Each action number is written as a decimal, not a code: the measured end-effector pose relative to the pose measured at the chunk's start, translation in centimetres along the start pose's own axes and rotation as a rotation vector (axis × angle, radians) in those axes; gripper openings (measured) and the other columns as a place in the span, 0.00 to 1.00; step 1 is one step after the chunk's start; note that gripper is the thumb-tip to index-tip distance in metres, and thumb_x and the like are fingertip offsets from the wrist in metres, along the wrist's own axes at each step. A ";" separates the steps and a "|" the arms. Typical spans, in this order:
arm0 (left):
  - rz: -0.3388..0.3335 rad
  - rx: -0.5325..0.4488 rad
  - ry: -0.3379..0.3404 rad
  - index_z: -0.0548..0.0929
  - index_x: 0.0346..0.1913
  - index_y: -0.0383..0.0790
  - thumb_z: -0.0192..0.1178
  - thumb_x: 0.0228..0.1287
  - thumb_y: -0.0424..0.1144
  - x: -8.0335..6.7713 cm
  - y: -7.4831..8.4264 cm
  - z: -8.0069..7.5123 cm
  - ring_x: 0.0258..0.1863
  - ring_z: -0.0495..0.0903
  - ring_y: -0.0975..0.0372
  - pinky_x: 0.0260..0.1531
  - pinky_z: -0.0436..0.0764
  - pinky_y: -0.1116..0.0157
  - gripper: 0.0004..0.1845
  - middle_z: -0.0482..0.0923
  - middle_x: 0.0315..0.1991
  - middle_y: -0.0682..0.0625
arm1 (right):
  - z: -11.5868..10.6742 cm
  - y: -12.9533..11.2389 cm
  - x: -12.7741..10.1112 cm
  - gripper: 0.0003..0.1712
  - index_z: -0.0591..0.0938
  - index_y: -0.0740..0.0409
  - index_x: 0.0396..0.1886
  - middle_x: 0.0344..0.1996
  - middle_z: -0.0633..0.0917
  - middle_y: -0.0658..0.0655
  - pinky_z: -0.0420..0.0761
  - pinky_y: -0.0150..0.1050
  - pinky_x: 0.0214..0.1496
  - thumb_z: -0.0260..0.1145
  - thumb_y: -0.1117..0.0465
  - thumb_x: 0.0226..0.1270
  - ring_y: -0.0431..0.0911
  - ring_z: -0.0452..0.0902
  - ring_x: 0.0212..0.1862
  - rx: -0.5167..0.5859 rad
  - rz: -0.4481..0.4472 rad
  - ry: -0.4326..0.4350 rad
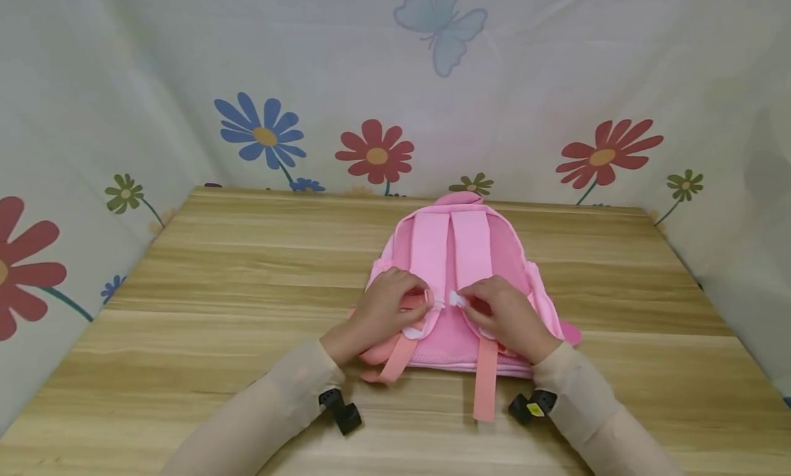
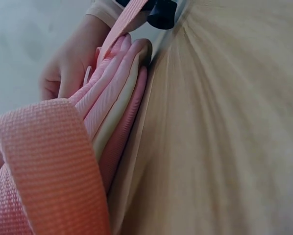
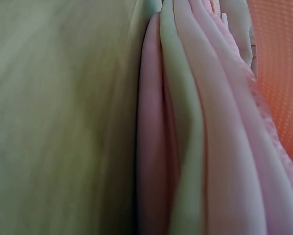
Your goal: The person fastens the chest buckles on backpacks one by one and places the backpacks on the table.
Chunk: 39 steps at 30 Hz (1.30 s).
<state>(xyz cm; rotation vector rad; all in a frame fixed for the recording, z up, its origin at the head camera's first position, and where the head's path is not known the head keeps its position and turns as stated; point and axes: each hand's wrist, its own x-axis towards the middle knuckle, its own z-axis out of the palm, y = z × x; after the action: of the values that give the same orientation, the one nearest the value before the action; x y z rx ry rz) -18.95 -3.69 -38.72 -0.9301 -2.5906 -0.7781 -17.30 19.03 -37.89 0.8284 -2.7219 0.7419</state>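
Note:
A pink backpack (image 1: 432, 345) lies on the table with its back panel and two shoulder straps (image 1: 472, 242) facing up. My left hand (image 1: 392, 304) pinches an orange chest strap that ends in a white buckle piece (image 1: 439, 303). Opposite it, my right hand (image 1: 509, 318) pinches the other white buckle piece (image 1: 457, 299) between thumb and fingers. A small gap separates the two pieces above the middle of the back panel. In the left wrist view, my right hand (image 2: 70, 68) shows beyond the bag's layered edge, behind an orange strap (image 2: 53, 161).
Two loose orange webbing ends (image 1: 485, 387) hang toward the front of the wooden table (image 1: 216, 290). Black wrist cameras (image 1: 342, 411) sit on both sleeves. A flowered cloth (image 1: 309, 64) stands behind the table and along its sides.

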 end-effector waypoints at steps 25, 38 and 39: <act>-0.025 -0.187 0.087 0.82 0.40 0.48 0.64 0.52 0.44 -0.5 -0.2 0.5 0.42 0.75 0.65 0.47 0.72 0.66 0.12 0.82 0.38 0.55 | 0.2 -0.5 -0.4 0.13 0.83 0.56 0.42 0.36 0.84 0.51 0.76 0.40 0.44 0.66 0.62 0.55 0.43 0.74 0.41 0.013 -0.031 0.032; -0.048 -0.180 0.069 0.83 0.40 0.47 0.65 0.51 0.44 -0.4 -0.1 0.3 0.40 0.75 0.64 0.44 0.73 0.66 0.12 0.82 0.35 0.55 | 0.5 -0.6 -0.3 0.13 0.82 0.56 0.43 0.37 0.84 0.52 0.75 0.39 0.43 0.64 0.62 0.57 0.43 0.74 0.41 0.047 -0.013 0.047; -0.051 -0.183 0.065 0.83 0.40 0.46 0.65 0.51 0.44 -0.4 -0.2 0.3 0.40 0.75 0.64 0.44 0.73 0.66 0.12 0.82 0.35 0.54 | 0.6 -0.6 -0.3 0.13 0.82 0.56 0.43 0.37 0.84 0.52 0.75 0.39 0.43 0.64 0.62 0.58 0.43 0.74 0.41 0.048 -0.013 0.047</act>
<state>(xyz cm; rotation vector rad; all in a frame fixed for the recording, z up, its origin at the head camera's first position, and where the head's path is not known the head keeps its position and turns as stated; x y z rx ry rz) -18.79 -3.81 -39.19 -0.8746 -2.5281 -1.0564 -16.77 18.46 -38.24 0.8270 -2.6651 0.8167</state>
